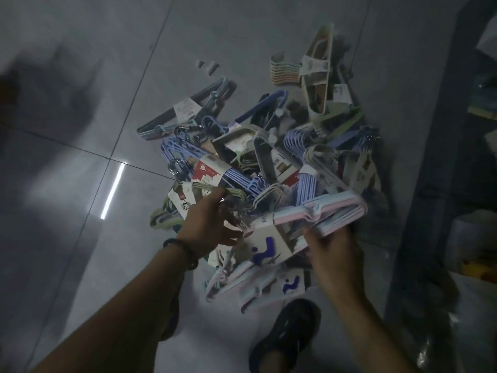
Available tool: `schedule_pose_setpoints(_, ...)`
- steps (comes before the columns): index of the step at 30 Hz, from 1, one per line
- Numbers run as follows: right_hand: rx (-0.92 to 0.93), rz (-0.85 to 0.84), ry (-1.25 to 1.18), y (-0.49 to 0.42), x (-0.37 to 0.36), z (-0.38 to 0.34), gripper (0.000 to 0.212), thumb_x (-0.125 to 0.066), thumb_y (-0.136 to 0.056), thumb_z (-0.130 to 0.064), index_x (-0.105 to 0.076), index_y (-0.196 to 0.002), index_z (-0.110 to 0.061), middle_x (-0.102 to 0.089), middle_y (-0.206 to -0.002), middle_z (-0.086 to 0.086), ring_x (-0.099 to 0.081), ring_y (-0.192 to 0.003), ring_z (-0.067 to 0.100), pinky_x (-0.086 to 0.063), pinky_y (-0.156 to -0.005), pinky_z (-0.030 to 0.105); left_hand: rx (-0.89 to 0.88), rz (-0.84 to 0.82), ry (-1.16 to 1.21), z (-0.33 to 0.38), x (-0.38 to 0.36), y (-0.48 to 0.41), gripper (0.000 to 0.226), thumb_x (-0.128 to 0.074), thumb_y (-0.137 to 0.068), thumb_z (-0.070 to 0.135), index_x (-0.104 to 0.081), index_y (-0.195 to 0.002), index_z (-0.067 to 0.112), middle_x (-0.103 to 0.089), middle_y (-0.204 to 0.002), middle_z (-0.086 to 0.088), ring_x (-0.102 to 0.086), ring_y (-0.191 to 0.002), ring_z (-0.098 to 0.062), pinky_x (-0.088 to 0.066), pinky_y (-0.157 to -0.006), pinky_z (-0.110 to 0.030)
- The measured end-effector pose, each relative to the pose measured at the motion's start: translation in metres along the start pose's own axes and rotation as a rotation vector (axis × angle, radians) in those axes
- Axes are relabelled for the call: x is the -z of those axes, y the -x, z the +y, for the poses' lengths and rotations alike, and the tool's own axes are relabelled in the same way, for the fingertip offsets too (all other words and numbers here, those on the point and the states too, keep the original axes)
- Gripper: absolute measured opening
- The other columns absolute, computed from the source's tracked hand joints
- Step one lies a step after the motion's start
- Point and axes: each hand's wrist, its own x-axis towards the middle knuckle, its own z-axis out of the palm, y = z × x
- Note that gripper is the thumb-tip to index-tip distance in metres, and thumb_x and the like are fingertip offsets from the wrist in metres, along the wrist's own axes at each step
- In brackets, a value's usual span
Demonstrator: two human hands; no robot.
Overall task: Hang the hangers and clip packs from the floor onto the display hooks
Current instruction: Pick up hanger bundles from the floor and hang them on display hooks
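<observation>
Head: two hands (212, 224) (333, 251) grip (one) pack (271, 238).

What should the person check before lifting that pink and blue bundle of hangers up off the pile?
1. Right hand grips the pink and pale blue plastic hanger pack: ok.
2. Left hand holds its silver metal hooks: cannot tell, blurred.
3. White cardboard sleeve wraps the pack: ok.
4. Pack untangled from the heap of mixed hangers on the grey tiled floor: cannot tell.
5. Display hooks in sight: not ok, none in view.
</observation>
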Motion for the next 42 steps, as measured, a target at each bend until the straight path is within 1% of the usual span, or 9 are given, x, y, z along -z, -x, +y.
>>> schedule_pose_setpoints(7,0.412,0.228,0.603,-0.010,-0.031,0.007,0.045,-0.081,-0.079,-0.038,-0.045,-0.104,-0.027,-0.057,-0.092,-0.004,-0.060,-0.079,0.013,-0.057,-0.060,0.028,-0.050,-0.073,-0.273,-0.021,0.002,-0.033,0.024,-0.043,-0.110,0.012,-0.061,-0.124,0.021,-0.070,-0.097,-0.017,-0.078,-0.071,-0.034,-0.066,-0.059,-0.043)
schedule_pose_setpoints(12,0.683,-0.209,0.973,-0.054,-0.049,-0.015,0.065,-0.075,-0.079,-0.036,-0.046,-0.135,-0.020,-0.042,-0.143,0.011,-0.041,-0.135,0.031,-0.041,-0.109,0.046,0.010,0.072,-0.171,-0.032,-0.011,-0.048,0.024,-0.060,-0.102,0.005,-0.065,-0.122,0.017,-0.065,-0.095,-0.011,-0.071,-0.083,-0.041,-0.065,-0.065,-0.049)
schedule_pose_setpoints(18,0.558,-0.424,1.400,-0.082,-0.069,-0.041,0.057,-0.065,-0.094,-0.035,-0.044,-0.145,-0.023,-0.053,-0.145,0.017,-0.056,-0.129,0.035,-0.034,-0.108,0.048,-0.187,0.374,-0.387,-0.043,-0.033,-0.038,0.039,-0.059,-0.103,0.016,-0.039,-0.137,0.015,-0.071,-0.115,-0.017,-0.069,-0.083,-0.031,-0.062,-0.074,-0.046)
schedule_pose_setpoints(24,0.552,-0.630,1.352,-0.088,-0.062,-0.052,0.040,-0.060,-0.097,-0.027,-0.051,-0.136,-0.025,-0.055,-0.139,0.015,-0.058,-0.122,0.038,-0.043,-0.103,0.051,0.246,0.380,-0.255,-0.103,-0.048,0.016,0.049,-0.062,-0.101,0.041,-0.044,-0.135,0.011,-0.055,-0.141,-0.018,-0.062,-0.109,-0.030,-0.054,-0.089,-0.037)
schedule_pose_setpoints(28,0.452,-0.697,1.208,-0.074,-0.054,-0.056,0.025,-0.059,-0.093,-0.018,-0.062,-0.118,-0.018,-0.065,-0.114,0.011,-0.065,-0.095,0.031,-0.057,-0.085,0.045,0.747,-0.170,0.477,-0.119,-0.072,0.055,0.057,-0.073,-0.084,0.064,-0.062,-0.112,0.016,-0.068,-0.123,-0.018,-0.065,-0.112,-0.037,-0.059,-0.084,-0.046)
schedule_pose_setpoints(33,0.317,-0.651,0.988,-0.046,-0.011,-0.045,0.024,-0.066,-0.087,-0.014,-0.071,-0.110,-0.019,-0.070,-0.094,0.005,-0.067,-0.083,0.025,-0.062,-0.078,0.045,0.557,-0.211,0.926,-0.115,-0.078,0.084,0.068,-0.071,-0.076,0.080,-0.086,-0.097,0.016,-0.080,-0.111,-0.011,-0.075,-0.109,-0.033,-0.060,-0.095,-0.048)
schedule_pose_setpoints(36,0.176,-0.656,0.695,-0.021,0.026,-0.043,0.033,-0.072,-0.086,-0.008,-0.074,-0.113,-0.028,-0.075,-0.100,-0.005,-0.070,-0.091,0.017,-0.062,-0.085,0.043,0.447,-0.031,0.919,-0.088,-0.075,0.096,0.069,-0.069,-0.083,0.072,-0.077,-0.124,0.016,-0.074,-0.126,-0.014,-0.071,-0.117,-0.032,-0.049,-0.109,-0.052)
schedule_pose_setpoints(40,0.105,-0.536,0.392,0.021,0.069,-0.063,0.029,-0.078,-0.085,-0.010,-0.072,-0.099,-0.034,-0.075,-0.095,-0.014,-0.071,-0.094,0.011,-0.060,-0.085,0.040,0.300,0.252,0.780,-0.019,-0.082,0.113,0.065,-0.073,-0.095,0.038,-0.048,-0.145,0.004,-0.066,-0.135,-0.023,-0.076,-0.104,-0.013,-0.063,-0.082,-0.033)
schedule_pose_setpoints(42,0.066,-0.464,0.270,0.044,0.088,-0.083,0.024,-0.078,-0.087,-0.013,-0.071,-0.090,-0.035,-0.075,-0.086,-0.014,-0.072,-0.090,0.012,-0.058,-0.077,0.037,0.275,0.347,0.828,0.021,-0.079,0.128,0.061,-0.077,-0.093,0.029,-0.048,-0.142,0.004,-0.066,-0.131,-0.023,-0.076,-0.105,-0.028,-0.066,-0.080,-0.044)
